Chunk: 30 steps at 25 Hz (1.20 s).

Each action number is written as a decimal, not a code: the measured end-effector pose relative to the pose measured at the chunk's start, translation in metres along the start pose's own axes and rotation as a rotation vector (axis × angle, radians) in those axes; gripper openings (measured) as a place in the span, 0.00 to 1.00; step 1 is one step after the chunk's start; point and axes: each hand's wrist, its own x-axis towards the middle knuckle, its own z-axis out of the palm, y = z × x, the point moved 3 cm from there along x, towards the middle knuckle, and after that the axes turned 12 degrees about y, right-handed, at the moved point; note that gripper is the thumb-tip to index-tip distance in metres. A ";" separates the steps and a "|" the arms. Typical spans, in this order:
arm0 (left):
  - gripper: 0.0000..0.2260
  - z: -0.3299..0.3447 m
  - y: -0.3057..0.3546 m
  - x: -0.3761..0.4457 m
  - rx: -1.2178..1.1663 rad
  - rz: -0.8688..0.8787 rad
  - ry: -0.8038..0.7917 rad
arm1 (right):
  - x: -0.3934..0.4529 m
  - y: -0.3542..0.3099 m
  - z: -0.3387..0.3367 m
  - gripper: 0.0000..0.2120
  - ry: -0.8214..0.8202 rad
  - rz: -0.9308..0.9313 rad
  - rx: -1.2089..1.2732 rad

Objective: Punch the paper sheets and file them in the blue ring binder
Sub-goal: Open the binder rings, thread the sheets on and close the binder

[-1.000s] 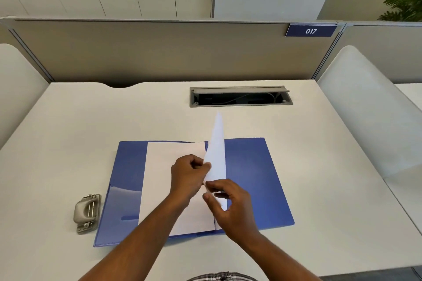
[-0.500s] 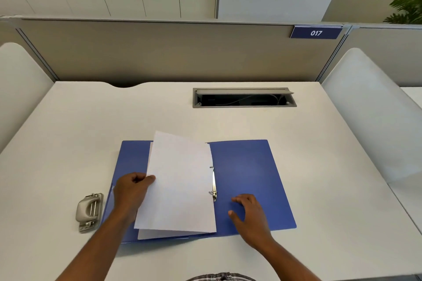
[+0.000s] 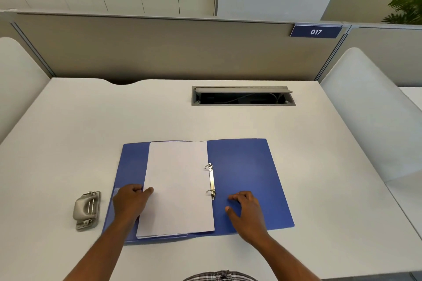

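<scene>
The blue ring binder (image 3: pixel 246 166) lies open on the white desk. A stack of white paper sheets (image 3: pixel 178 187) rests flat on its left half, its right edge on the two metal rings (image 3: pixel 211 181) at the spine. My left hand (image 3: pixel 131 202) holds the stack's left edge, thumb on top and fingers curled at the edge. On the binder's bare right cover rests my right hand (image 3: pixel 245 210), its fingers relaxed and holding nothing.
A grey metal hole punch (image 3: pixel 86 211) sits on the desk (image 3: pixel 114 116) left of the binder. A cable tray with its lid open (image 3: pixel 242 96) is set into the desk at the back. Beige partitions and white side panels enclose the desk.
The top sheet, upright over the rings a second ago, has swung left and now lies flat on the stack. My right hand let go of it and settled on the right cover.
</scene>
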 end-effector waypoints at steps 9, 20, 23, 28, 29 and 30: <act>0.23 0.020 0.005 -0.002 0.240 -0.009 -0.058 | -0.008 -0.034 0.017 0.03 -0.064 0.117 -0.063; 0.30 0.032 0.008 -0.008 0.184 -0.223 -0.100 | -0.001 -0.046 0.024 0.11 -0.156 0.315 -0.062; 0.29 0.032 0.006 -0.009 0.109 -0.260 -0.131 | 0.001 -0.052 0.028 0.06 -0.214 0.395 0.140; 0.28 0.024 0.011 -0.009 0.206 -0.229 -0.149 | -0.012 -0.056 0.044 0.06 -0.314 0.563 0.369; 0.29 0.022 0.012 -0.010 0.216 -0.230 -0.148 | -0.012 -0.055 0.046 0.07 -0.332 0.606 0.424; 0.29 0.021 0.014 -0.011 0.211 -0.236 -0.141 | -0.012 -0.055 0.047 0.08 -0.359 0.659 0.500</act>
